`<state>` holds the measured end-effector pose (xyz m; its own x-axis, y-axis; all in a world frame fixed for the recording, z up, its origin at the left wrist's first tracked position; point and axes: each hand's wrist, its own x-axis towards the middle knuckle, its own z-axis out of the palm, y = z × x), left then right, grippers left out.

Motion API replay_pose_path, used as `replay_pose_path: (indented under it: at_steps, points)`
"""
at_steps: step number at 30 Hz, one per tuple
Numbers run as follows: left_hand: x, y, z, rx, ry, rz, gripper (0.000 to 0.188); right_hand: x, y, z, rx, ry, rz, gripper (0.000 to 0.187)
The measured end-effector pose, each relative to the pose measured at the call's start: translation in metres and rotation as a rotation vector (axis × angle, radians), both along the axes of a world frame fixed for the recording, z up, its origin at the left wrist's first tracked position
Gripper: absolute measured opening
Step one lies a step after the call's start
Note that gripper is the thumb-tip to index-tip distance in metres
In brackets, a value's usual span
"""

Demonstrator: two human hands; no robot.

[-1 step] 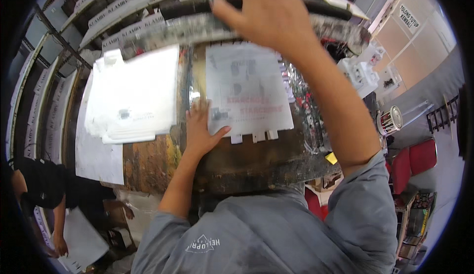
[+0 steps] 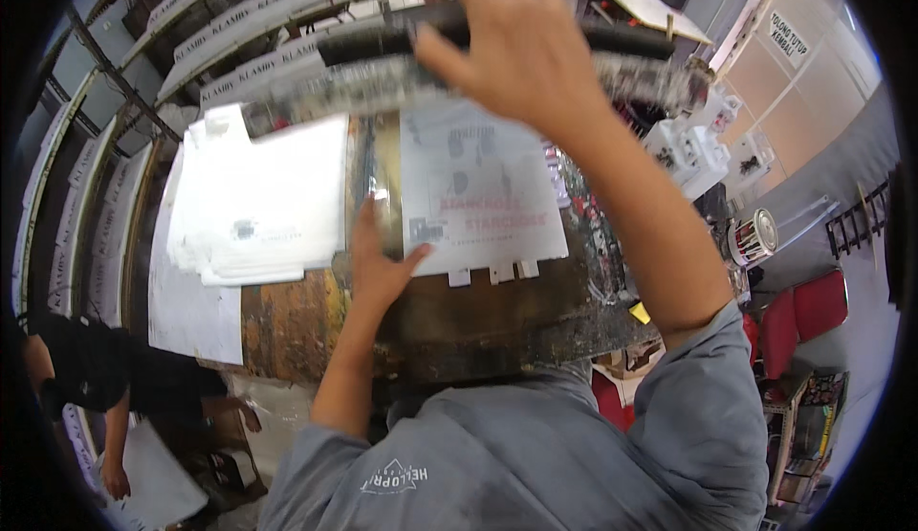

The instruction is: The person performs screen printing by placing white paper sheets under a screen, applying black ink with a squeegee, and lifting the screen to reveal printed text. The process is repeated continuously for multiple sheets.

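Note:
My left hand (image 2: 376, 268) is open beside the left edge of a whitish sheet with grey and red print (image 2: 497, 187). Its thumb points at the sheet's lower left corner, and motion smears its fingers. Up at the far side of the table, my right hand (image 2: 535, 48) bends round a long dark bar (image 2: 622, 41), its thumb on the near side; its other fingertips are partly hidden. Along that bar runs a grey, paint-smeared strip (image 2: 660, 81). To the left lies a stack of white sheets (image 2: 277, 177) with small print near its lower edge.
The worktable (image 2: 296, 325) is paint-stained. Clutter (image 2: 598, 234) lines its right side, with a tin can (image 2: 755, 234) beyond. Racks of long white boards (image 2: 258, 29) stand at the left and back. At lower left, a person in black (image 2: 86, 364) handles a pale sheet (image 2: 158, 474).
My left hand has drawn slightly left, off the printed sheet's edge. My right hand stays at the dark bar. The whole view has shifted a little.

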<state>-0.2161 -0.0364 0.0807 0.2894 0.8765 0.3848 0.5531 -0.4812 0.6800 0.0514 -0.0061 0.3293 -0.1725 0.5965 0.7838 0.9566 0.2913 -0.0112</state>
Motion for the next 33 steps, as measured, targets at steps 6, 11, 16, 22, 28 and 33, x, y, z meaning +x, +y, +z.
replay_pose_path:
  at_steps: [6, 11, 16, 22, 28, 33]
  points:
    - [-0.058, -0.024, 0.049, -0.408, -0.686, -0.058, 0.088, -0.003, -0.089, -0.097, -0.564, -0.216, 0.101, 0.052]
    - [-0.066, -0.054, -0.020, -0.232, 0.142, 0.262, 0.103, -0.007, -0.116, -0.178, -1.029, -0.087, 0.089, 0.043]
    - [-0.076, -0.055, -0.056, -0.099, 0.336, 0.257, 0.115, -0.013, -0.121, -0.233, -0.779, -0.010, 0.137, 0.044]
    - [-0.080, -0.054, -0.049, -0.196, 0.342, 0.206, 0.106, 0.032, 0.043, -0.274, -0.520, -0.024, 0.124, 0.038]
    - [-0.082, -0.058, -0.046, -0.186, 0.249, 0.148, 0.141, 0.072, 0.228, -0.249, -0.652, -0.143, 0.066, 0.041]
    - [-0.084, -0.065, -0.061, -0.145, -0.021, 0.106, 0.136, 0.105, 0.305, -0.226, -0.669, -0.070, 0.196, 0.047]
